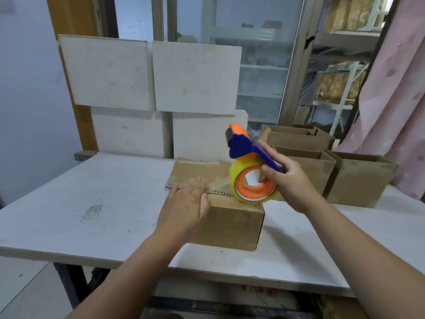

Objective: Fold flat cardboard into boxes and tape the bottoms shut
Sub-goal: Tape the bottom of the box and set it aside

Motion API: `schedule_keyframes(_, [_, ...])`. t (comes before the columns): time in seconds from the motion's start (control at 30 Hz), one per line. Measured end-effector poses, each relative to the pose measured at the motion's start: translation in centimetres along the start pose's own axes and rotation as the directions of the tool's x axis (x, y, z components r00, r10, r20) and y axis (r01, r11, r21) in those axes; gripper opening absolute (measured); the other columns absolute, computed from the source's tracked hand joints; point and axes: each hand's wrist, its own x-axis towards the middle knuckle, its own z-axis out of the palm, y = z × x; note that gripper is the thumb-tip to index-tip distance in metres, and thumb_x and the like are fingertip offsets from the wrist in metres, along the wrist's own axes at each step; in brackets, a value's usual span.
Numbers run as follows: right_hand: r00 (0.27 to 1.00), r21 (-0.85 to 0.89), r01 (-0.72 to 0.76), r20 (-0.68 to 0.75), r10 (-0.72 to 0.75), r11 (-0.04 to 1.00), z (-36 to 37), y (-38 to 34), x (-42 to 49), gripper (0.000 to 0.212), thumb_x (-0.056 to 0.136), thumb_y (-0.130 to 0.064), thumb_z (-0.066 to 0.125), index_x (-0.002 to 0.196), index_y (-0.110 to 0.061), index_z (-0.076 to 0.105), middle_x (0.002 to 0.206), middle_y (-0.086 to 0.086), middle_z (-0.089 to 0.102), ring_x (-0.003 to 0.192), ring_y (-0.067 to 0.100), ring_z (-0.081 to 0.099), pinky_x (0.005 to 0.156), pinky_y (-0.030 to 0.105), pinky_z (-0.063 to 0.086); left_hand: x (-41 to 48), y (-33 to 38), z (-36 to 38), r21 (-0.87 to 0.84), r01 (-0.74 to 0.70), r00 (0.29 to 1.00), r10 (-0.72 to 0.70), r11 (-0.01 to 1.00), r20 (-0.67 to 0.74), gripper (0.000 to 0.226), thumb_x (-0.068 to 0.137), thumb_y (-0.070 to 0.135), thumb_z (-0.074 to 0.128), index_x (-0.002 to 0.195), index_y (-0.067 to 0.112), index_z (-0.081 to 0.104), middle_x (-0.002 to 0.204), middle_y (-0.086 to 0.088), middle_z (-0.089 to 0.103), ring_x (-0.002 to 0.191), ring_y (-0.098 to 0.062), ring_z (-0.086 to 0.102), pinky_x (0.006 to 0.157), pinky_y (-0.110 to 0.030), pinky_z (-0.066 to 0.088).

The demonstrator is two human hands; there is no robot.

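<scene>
So your table [96, 187] fills the frame, box [232, 219] dead center, bottom flaps up. Your left hand [186, 203] lies flat, fingers straight, pinning the tape end so it sticks. Your right hand [289, 183] grips the tape dispenser [250, 171] at the seam's right end.

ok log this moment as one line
step: taping box bottom | left hand: flat on box | right hand: grips tape dispenser on box | folded boxes: table, right side
</scene>
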Motion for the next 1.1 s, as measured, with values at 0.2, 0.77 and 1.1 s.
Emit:
schedule_keyframes(0.2, [0.999, -0.018, 0.008, 0.036, -0.007, 1.000, -0.6, -0.6, 0.0, 0.054, 0.072, -0.032, 0.067, 0.121, -0.048, 0.051, 0.112, -0.016, 0.063, 0.085, 0.002, 0.063, 0.069, 0.016, 0.049, -0.1, 0.0, -0.1, -0.006, 0.009, 1.000, -0.009, 1.000, 0.003, 0.094, 0.070, 0.046, -0.013, 0.146, 0.021, 0.034, 0.153, 0.007, 0.030, 0.142, -0.006, 0.021, 0.118, -0.032, 0.010])
schedule_keyframes(0.77, [0.989, -0.300, 0.039, 0.147, 0.005, 0.953, -4.5, -2.0, -1.0, 0.056, 0.072, -0.039, 0.065, 0.124, -0.049, 0.049, 0.122, -0.022, 0.057, 0.102, -0.004, 0.058, 0.076, 0.008, 0.047, -0.3, 1.0, 0.1, -0.031, 0.006, 1.000, -0.007, 1.000, -0.022, 0.090, 0.073, 0.048, -0.007, 0.142, 0.018, 0.042, 0.151, 0.003, 0.036, 0.141, -0.010, 0.027, 0.116, -0.033, 0.015])
schedule_keyframes(1.1, [0.984, 0.303, 0.029, -0.178, 0.026, 0.952, -3.2, 2.9, -2.8, 0.081, 0.052, -0.052, 0.088, 0.124, -0.036, 0.056, 0.099, -0.009, 0.066, 0.071, 0.005, 0.060, 0.061, 0.019, 0.050, -0.3, 1.1, 0.3, -0.066, 0.016, 0.999, -0.018, 0.998, -0.036, 0.089, 0.075, 0.050, -0.004, 0.137, 0.014, 0.048, 0.150, -0.001, 0.038, 0.140, -0.013, 0.030, 0.114, -0.034, 0.017])
